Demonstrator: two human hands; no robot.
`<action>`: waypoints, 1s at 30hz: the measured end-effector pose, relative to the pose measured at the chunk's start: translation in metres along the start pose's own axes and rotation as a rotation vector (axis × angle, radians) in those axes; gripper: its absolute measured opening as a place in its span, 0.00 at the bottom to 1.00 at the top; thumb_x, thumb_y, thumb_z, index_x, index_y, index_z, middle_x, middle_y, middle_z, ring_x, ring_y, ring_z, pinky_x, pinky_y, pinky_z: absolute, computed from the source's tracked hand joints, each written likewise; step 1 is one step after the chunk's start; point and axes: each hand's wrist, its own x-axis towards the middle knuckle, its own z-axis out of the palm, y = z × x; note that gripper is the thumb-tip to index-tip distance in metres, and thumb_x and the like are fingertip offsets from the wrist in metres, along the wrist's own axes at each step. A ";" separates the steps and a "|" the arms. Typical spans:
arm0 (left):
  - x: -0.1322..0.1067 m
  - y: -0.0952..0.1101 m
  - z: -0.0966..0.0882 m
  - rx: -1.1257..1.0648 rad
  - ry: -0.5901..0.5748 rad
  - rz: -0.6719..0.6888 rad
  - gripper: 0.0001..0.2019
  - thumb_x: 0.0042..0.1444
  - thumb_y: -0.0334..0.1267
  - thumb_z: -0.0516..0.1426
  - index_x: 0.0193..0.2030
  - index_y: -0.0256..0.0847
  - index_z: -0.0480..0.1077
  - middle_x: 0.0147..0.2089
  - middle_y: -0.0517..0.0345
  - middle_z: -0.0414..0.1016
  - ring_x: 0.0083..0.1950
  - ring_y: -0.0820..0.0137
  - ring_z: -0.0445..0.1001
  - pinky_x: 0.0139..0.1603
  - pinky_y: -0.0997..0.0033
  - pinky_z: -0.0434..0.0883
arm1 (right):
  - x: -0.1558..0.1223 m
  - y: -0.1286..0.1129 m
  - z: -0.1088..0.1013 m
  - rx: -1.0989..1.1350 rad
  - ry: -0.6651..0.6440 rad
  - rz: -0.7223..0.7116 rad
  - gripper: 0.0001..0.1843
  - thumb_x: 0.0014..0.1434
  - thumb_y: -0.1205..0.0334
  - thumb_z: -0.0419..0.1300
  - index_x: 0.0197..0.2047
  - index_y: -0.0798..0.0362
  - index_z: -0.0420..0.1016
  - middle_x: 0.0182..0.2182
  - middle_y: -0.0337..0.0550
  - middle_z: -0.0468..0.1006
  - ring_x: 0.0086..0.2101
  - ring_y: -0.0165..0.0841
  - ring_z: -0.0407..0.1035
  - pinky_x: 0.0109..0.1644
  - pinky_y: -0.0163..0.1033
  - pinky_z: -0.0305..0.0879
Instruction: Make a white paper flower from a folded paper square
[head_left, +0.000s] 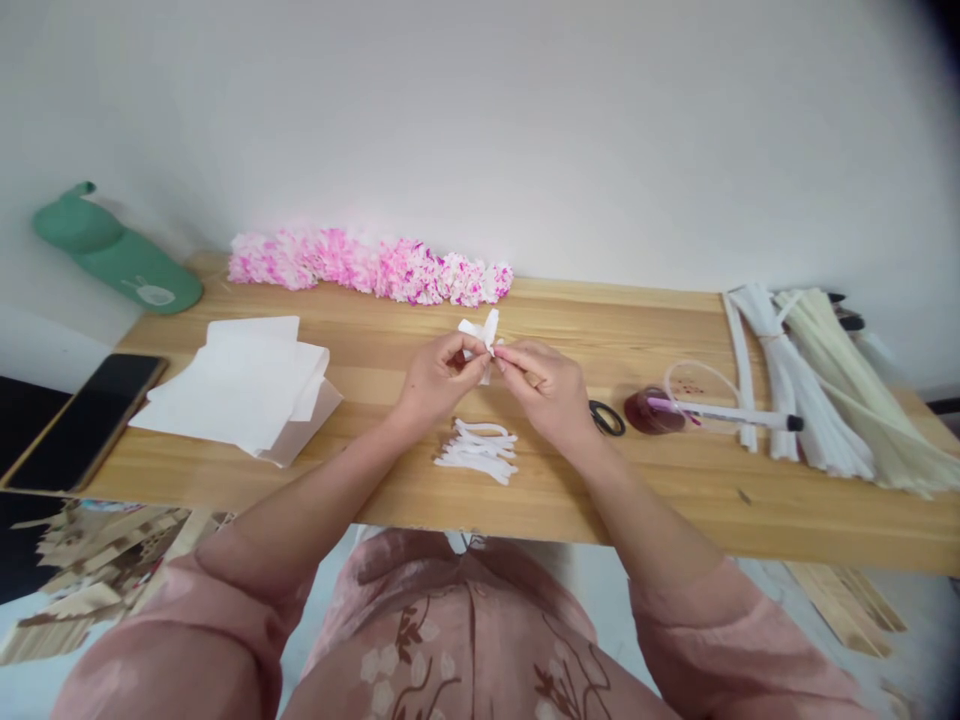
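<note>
Above the middle of the wooden table point(390, 490), my left hand point(442, 375) and my right hand point(546, 388) meet fingertip to fingertip. Both pinch a small white paper piece point(489, 326), whose loose ends stick up and out past the fingers. The spot where the fingertips grip it is partly hidden. Just below my hands lies a small pile of white twisted paper strips point(480, 452). A black scissors handle point(607, 418) shows beside my right wrist, which hides the rest of it.
White paper sheets point(232, 385) and a phone point(86, 420) lie left, near a green bottle point(124, 255). Pink-and-white fluffy flowers point(367, 268) line the wall. Right are a dark red jar point(654, 412), a pen point(724, 411), white strips point(802, 400) and cream strips point(862, 390).
</note>
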 end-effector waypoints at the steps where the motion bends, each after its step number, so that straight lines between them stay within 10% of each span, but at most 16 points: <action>1: 0.000 0.001 0.000 -0.006 -0.002 -0.001 0.06 0.54 0.38 0.60 0.32 0.38 0.72 0.27 0.61 0.72 0.28 0.76 0.67 0.30 0.76 0.63 | 0.000 0.000 0.000 -0.002 -0.001 -0.005 0.11 0.62 0.65 0.58 0.44 0.47 0.82 0.39 0.42 0.83 0.40 0.35 0.76 0.45 0.42 0.72; 30: 0.000 0.009 -0.002 -0.179 -0.072 -0.098 0.09 0.53 0.41 0.61 0.31 0.37 0.72 0.29 0.59 0.74 0.30 0.75 0.70 0.35 0.75 0.67 | 0.002 -0.012 -0.006 -0.066 0.017 0.133 0.08 0.61 0.60 0.60 0.39 0.47 0.81 0.37 0.42 0.84 0.36 0.35 0.76 0.42 0.42 0.72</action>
